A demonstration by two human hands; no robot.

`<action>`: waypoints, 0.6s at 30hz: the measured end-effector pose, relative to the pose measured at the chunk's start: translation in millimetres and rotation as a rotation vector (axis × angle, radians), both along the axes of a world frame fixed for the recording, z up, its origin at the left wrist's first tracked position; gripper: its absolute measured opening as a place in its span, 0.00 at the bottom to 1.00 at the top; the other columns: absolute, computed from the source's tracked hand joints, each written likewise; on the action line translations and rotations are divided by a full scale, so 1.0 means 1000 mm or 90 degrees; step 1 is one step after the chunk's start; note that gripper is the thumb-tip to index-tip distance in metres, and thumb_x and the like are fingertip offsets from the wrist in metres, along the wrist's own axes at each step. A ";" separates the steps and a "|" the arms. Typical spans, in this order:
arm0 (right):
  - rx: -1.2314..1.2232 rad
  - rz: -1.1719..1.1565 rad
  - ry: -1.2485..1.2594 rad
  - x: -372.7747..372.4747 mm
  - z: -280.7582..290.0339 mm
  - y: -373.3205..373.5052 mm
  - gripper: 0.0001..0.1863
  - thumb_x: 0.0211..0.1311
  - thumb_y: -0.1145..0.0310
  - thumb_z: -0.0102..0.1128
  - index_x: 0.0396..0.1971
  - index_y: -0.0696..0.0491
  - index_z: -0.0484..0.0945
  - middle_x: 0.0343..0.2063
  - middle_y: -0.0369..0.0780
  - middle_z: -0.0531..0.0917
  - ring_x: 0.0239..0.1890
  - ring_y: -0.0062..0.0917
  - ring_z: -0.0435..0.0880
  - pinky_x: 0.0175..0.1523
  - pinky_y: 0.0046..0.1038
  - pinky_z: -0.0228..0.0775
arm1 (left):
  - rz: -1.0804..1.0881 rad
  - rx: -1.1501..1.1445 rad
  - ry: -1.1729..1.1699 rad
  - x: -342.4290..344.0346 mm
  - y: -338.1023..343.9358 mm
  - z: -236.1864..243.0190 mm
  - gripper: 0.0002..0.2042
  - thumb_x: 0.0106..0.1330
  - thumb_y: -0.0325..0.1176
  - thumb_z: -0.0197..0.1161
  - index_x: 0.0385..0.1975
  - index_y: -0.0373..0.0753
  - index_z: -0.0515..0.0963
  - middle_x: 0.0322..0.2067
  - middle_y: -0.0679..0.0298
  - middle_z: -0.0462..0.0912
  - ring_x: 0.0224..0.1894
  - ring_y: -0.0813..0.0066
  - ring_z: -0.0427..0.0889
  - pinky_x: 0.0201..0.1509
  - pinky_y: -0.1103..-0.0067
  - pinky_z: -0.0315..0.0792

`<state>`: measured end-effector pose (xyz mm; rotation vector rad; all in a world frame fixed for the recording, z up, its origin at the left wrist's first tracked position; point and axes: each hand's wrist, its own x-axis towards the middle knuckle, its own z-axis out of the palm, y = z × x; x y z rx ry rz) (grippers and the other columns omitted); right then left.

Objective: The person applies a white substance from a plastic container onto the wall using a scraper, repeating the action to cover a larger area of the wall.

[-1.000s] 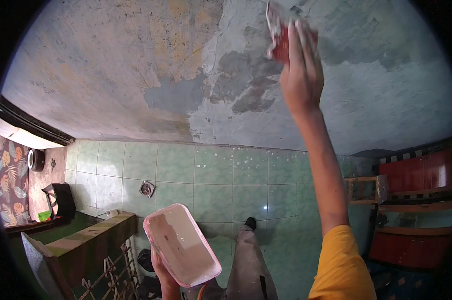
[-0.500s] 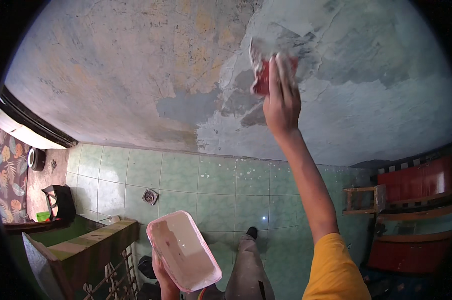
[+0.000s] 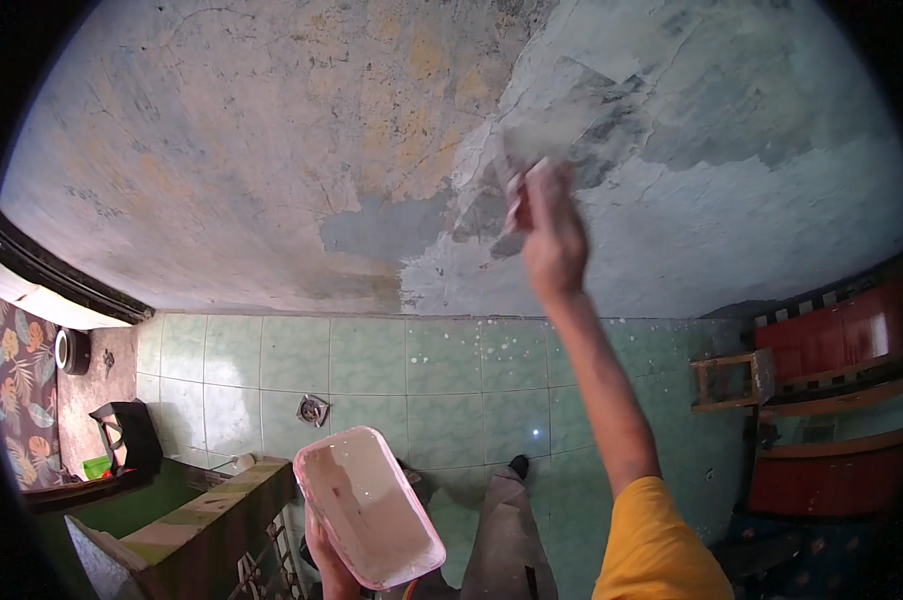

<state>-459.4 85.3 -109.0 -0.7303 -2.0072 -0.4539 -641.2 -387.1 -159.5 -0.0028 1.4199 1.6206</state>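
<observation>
Fingers wrapped round a red putty scraper (image 3: 518,205), my right hand (image 3: 555,235) is up at the wall (image 3: 362,110). Motion blurs the hand and the scraper, which shows nearly edge-on with pale paste on it. Around it the wall has a wet grey smeared patch beside rough, yellow-stained plaster. Low in front of me, my left hand (image 3: 332,560) grips the side of a pink-rimmed rectangular tub (image 3: 412,560). Whitish, pasty stuff coats the inside of the tub. Most of the left fingers are hidden beneath it.
Green floor tiles (image 3: 367,355) with white spatters run along the wall's foot. A small square metal drain cover (image 3: 313,410) lies on them. At lower left stands a striped ledge (image 3: 197,510) near a black bag (image 3: 132,435). On the right are a wooden frame (image 3: 727,382) and red cabinets (image 3: 832,345).
My right hand has come down the wall with the scraper, which is now turned more edge-on. The tub stays in my left hand, almost in place. The view has shifted slightly.
</observation>
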 end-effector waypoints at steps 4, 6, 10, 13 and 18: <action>0.058 -0.100 0.005 0.001 0.085 0.023 0.27 0.61 0.85 0.53 0.63 0.60 0.75 0.61 0.50 0.79 0.66 0.44 0.77 0.70 0.41 0.70 | -0.026 -0.018 0.062 -0.007 -0.007 -0.001 0.22 0.79 0.46 0.50 0.63 0.36 0.69 0.50 0.63 0.77 0.48 0.75 0.78 0.50 0.76 0.76; 0.050 -0.149 -0.052 0.002 0.066 0.028 0.28 0.64 0.81 0.54 0.66 0.58 0.71 0.63 0.51 0.78 0.67 0.46 0.74 0.70 0.42 0.68 | -0.061 -0.036 0.127 -0.004 -0.008 -0.007 0.23 0.79 0.47 0.51 0.63 0.36 0.69 0.50 0.63 0.76 0.48 0.75 0.78 0.50 0.76 0.75; -0.090 -0.053 -0.163 0.000 -0.042 0.006 0.25 0.67 0.78 0.51 0.64 0.59 0.73 0.61 0.50 0.79 0.64 0.45 0.77 0.69 0.41 0.69 | -0.040 -0.004 0.090 -0.002 -0.002 -0.003 0.24 0.78 0.47 0.52 0.64 0.35 0.68 0.51 0.63 0.76 0.50 0.74 0.77 0.53 0.76 0.74; -0.193 -0.015 -0.196 0.002 -0.065 -0.002 0.24 0.66 0.77 0.51 0.63 0.60 0.73 0.61 0.50 0.79 0.63 0.43 0.79 0.68 0.41 0.70 | -0.051 0.010 0.109 0.006 0.002 0.005 0.25 0.78 0.47 0.53 0.65 0.35 0.68 0.52 0.63 0.76 0.51 0.74 0.77 0.53 0.76 0.74; -0.001 -0.073 -0.076 -0.001 0.032 0.002 0.30 0.62 0.83 0.52 0.67 0.59 0.70 0.64 0.48 0.77 0.67 0.42 0.76 0.71 0.43 0.66 | -0.005 0.002 0.040 0.011 -0.018 -0.001 0.26 0.77 0.48 0.54 0.65 0.35 0.67 0.53 0.63 0.76 0.51 0.73 0.77 0.53 0.75 0.74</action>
